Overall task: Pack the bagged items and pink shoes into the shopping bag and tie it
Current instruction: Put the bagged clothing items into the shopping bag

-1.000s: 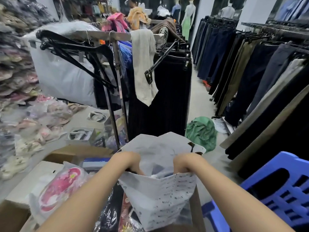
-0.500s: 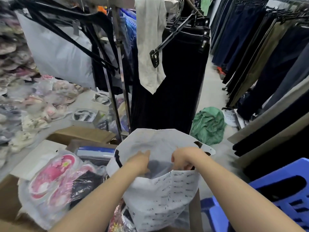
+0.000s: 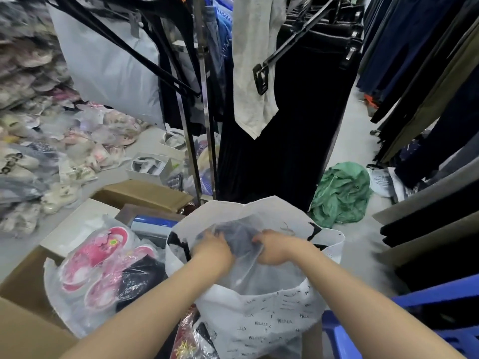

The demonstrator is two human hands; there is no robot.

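our left hand (image 3: 216, 248) and right hand (image 3: 276, 247) both inside open mouth of white shopping bag (image 3: 259, 317), fingers curled onto clear-bagged dark item (image 3: 237, 238). pink shoes (image 3: 96, 263) in plastic wrap lie just left of bag, on cardboard box (image 3: 23, 283).

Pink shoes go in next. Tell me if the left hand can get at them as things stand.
Probably yes, once it lets go. The left hand is gripping a clear-bagged dark item inside the shopping bag. The pink shoes lie uncovered just left of the bag, with nothing between.
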